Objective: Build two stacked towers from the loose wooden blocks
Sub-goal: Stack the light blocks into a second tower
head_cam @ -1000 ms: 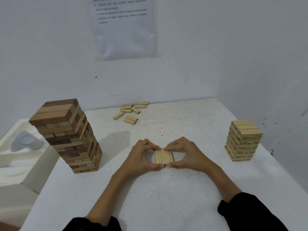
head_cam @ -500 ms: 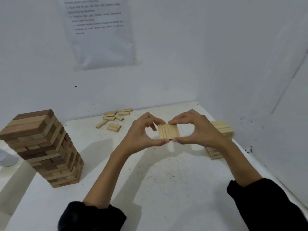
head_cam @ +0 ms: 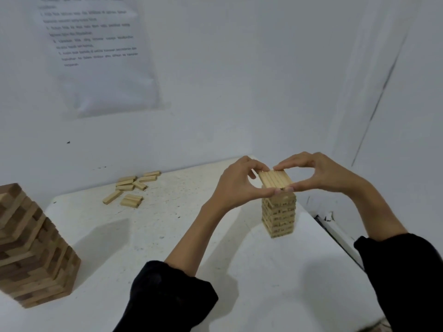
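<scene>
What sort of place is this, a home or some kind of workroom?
Likely a bare test or study corner, not a home: a white table against plain walls, a printed sheet hung up, and a dark tower and a pale tower of blocks.

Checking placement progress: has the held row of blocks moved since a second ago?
Yes. The row of blocks rose off the table and went right, to the top of the light tower.

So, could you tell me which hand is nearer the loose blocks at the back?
Left. The left hand sits right of the loose blocks; the right hand is farther right, beyond the held row.
</scene>
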